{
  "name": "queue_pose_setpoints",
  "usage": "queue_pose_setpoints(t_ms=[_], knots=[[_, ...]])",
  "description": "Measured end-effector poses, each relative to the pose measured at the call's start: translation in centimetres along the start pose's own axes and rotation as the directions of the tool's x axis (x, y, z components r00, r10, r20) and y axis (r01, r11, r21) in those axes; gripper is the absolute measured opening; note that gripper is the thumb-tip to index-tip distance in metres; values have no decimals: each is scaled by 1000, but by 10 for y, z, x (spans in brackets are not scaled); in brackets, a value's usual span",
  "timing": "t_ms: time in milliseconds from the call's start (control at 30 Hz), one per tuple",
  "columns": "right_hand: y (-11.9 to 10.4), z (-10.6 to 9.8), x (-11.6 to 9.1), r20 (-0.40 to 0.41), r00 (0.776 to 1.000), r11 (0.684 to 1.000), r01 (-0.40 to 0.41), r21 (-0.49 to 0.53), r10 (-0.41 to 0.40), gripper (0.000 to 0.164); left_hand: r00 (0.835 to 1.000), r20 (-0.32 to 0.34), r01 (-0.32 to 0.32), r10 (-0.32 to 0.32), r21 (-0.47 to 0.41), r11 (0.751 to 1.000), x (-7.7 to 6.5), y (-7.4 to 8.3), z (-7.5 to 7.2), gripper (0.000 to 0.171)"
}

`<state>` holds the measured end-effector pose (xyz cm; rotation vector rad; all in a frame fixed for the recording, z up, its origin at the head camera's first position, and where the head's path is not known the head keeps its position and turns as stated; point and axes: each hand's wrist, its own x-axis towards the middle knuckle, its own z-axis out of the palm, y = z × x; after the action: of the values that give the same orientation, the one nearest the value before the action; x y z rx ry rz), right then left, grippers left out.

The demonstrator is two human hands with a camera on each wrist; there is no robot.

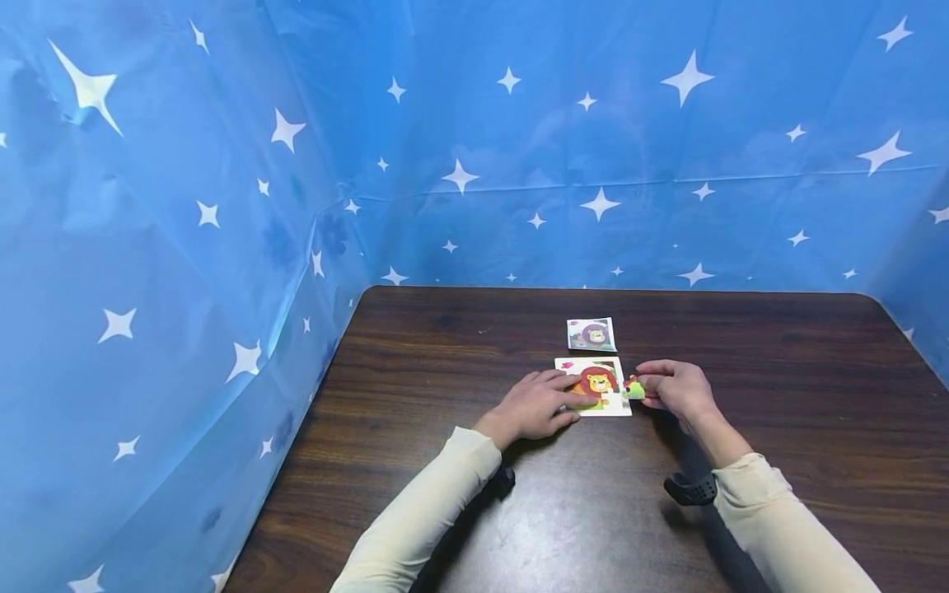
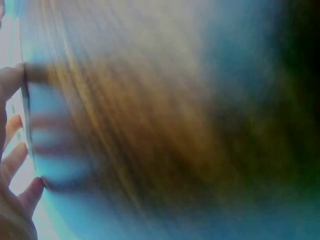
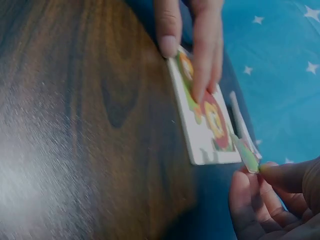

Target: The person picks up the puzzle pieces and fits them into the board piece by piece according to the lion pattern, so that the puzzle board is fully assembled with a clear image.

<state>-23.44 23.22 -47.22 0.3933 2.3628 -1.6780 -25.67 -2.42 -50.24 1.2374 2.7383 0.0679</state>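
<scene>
A white-bordered lion puzzle board (image 1: 615,407) lies on the table in the head view. My left hand (image 1: 532,407) rests on its left part with extended fingers, covering some of the picture; in the right wrist view the thumb sits at the board's near edge. Just off the right edge of the board, my right hand (image 1: 680,390) pinches a small green puzzle piece (image 1: 634,389) between thumb and fingers. The right wrist view shows this green piece (image 3: 248,157) tilted close to the board's corner. An open white spot shows in the lower right of the lion picture.
Behind the board lies a smaller card (image 1: 591,334) with a paler lion picture. The dark wooden table (image 1: 801,354) ends at a blue star-printed curtain (image 1: 474,148) at the back and left. The left wrist view is mostly blurred.
</scene>
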Motion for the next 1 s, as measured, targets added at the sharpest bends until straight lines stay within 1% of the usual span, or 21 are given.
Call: queue_pose_setpoints(t_ms=[100, 267, 467, 600, 700, 767, 933, 1000], knots=[[1, 9, 2, 5, 1000, 1000, -21, 8, 21, 32, 1000, 9, 5, -5, -2, 1000, 1, 0, 0, 44], [1, 21, 4, 10, 1000, 999, -29, 18, 29, 30, 1000, 28, 13, -12, -10, 1000, 1, 0, -3, 44], [-2, 31, 3, 7, 1000, 1000, -20, -3, 20, 28, 1000, 25, 13, -12, -9, 1000, 1, -1, -4, 45], [-3, 35, 3, -8, 1000, 1000, -3, -26, 3, 26, 1000, 6, 5, -5, 6, 1000, 2, -2, -4, 44], [-3, 37, 3, -33, 999, 998, 10, -60, -12, 24, 1000, -2, 1, -1, 10, 1000, 2, -2, -4, 43], [-3, 39, 3, -52, 998, 995, 17, -98, -23, 23, 1000, 4, 1, -1, 6, 1000, 2, -2, -3, 43], [-1, 41, 3, -85, 994, 978, 42, -203, -61, 20, 1000, 5, 0, 0, 3, 1000, 2, -2, -3, 44], [0, 41, 3, -93, 993, 972, 49, -230, -72, 20, 1000, 1, -1, 1, 3, 1000, 2, -1, -3, 43]])
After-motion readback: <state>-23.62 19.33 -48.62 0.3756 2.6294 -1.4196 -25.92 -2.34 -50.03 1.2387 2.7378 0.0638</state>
